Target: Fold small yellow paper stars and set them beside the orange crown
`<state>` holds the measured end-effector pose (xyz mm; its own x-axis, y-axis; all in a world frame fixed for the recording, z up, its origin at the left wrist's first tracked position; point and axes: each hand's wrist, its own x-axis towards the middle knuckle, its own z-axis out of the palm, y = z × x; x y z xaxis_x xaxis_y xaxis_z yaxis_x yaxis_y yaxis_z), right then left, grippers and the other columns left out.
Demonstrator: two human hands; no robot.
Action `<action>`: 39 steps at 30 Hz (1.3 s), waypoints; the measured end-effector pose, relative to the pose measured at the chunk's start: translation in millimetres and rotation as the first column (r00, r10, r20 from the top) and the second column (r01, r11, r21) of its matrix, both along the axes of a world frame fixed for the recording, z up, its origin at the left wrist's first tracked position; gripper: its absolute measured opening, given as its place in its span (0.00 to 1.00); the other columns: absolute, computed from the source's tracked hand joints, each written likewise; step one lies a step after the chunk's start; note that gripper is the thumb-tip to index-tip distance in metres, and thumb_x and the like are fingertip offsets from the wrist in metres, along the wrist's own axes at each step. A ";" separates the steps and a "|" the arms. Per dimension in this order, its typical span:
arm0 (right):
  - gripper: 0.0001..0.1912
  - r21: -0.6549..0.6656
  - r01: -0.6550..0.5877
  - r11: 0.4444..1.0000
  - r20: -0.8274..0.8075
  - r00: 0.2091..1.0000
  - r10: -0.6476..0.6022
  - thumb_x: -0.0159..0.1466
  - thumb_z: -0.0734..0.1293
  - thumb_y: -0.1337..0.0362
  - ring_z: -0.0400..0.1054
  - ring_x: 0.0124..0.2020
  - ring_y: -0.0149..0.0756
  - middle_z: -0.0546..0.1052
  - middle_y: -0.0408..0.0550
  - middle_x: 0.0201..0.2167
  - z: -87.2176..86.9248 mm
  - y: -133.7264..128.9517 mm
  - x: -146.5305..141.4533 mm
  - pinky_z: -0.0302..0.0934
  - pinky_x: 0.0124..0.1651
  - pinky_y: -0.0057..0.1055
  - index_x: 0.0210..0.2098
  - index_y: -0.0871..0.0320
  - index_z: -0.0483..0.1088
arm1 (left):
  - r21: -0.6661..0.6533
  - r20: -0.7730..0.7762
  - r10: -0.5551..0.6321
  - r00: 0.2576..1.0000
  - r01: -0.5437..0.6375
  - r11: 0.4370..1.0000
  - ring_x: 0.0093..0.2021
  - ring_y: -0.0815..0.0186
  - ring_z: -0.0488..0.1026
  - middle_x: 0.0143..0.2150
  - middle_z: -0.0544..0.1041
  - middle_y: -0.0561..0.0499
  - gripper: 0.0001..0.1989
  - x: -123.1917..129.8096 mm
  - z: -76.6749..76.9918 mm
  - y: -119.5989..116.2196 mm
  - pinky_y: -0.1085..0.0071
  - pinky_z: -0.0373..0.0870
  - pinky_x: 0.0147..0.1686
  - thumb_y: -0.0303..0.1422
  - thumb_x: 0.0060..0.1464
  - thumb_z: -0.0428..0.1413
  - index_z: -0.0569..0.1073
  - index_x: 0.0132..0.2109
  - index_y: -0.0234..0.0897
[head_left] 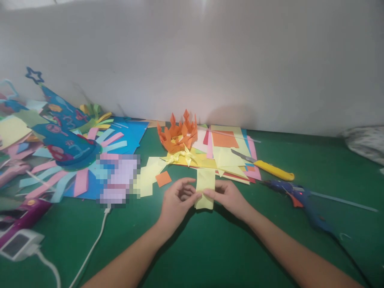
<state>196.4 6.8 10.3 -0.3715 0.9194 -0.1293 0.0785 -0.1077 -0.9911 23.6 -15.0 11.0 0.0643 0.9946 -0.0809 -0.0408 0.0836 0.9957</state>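
Between my two hands is a pale yellow strip of folded paper (205,180), held upright over the green table. My left hand (180,202) pinches its left edge, thumb on the near face and fingers curled behind. My right hand (229,197) grips the right edge the same way, with the two thumbs almost meeting at the middle. Behind the paper lie yellow folded pieces (187,157) and an orange folded-paper crown (177,137). A small orange square (163,179) rests left of my left hand.
To the right lie a yellow cutter (274,171) and a blue glue gun (306,204) with a dark cord. Stacked coloured sheets (225,139) are at the back. At left are blue cone hats (64,140), paper loops, a pink-purple tool (27,220) and a white cable (99,240).
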 end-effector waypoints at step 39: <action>0.17 0.034 0.090 0.995 0.130 0.987 -0.093 0.54 0.67 0.53 0.71 0.31 0.39 0.78 0.47 0.29 7.3 -4.3 -8.8 0.63 0.34 0.32 0.32 0.62 0.74 | 0.213 -0.253 0.032 0.967 0.024 0.977 0.34 0.69 0.72 0.37 0.75 0.51 0.01 -1.1 -4.7 -0.4 0.75 0.69 0.31 0.27 0.50 0.57 0.73 0.32 0.37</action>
<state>187.7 2.5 17.7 -0.2672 0.9527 -0.1451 0.1989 -0.0928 -0.9756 22.5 -15.3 6.3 0.0654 0.9907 0.1197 0.2152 -0.1311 0.9677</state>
